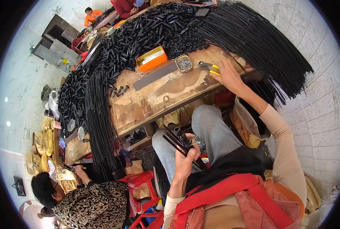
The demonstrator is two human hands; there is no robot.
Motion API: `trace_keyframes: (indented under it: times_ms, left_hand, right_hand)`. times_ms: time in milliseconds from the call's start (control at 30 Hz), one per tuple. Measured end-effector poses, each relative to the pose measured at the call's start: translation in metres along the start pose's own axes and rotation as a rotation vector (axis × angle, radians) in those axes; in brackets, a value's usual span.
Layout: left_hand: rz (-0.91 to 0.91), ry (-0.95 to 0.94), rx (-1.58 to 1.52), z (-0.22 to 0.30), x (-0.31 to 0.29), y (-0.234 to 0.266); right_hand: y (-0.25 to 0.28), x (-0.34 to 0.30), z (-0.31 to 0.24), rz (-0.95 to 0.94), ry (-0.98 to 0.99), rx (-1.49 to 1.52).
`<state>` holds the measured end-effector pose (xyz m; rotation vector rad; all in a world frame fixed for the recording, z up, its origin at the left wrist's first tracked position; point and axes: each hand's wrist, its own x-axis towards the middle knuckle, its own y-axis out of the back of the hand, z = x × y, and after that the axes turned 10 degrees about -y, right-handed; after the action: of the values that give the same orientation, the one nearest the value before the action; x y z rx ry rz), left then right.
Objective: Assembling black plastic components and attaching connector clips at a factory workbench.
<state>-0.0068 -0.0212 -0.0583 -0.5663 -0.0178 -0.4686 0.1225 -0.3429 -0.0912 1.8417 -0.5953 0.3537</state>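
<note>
My left hand (185, 162) is closed round a bundle of thin black rods (174, 142) with a thicker black tube among them, held above my lap. The far ends of the bundle are partly hidden by the fingers. Over the right part of the wooden table (154, 101), my right hand (230, 76) has its fingers on the yellow handles of a pair of pliers (208, 65). The dark metal jaws point left, close to the tabletop. Left of the pliers stands a small square tin (183, 63) of tiny metal pieces.
An orange box (151, 59) sits behind a flat grey bar (154, 76). Black tubular parts (139, 42) are heaped across the back. Long black rods (254, 42) overhang at right, more (97, 122) at left. A co-worker (82, 198) sits at lower left beside a red chair (145, 191).
</note>
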Motion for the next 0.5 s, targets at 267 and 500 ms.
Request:
trace_keyframes:
  times_ms: [267, 500]
  left_hand:
    - [0.282, 0.073, 0.109, 0.012, -0.015, 0.003]
    - [0.177, -0.017, 0.097, 0.013, -0.012, 0.003]
  right_hand:
    - [0.084, -0.072, -0.061, -1.003, -0.575, 1.369]
    - [0.138, -0.131, -0.120, -0.783, 0.089, 0.403]
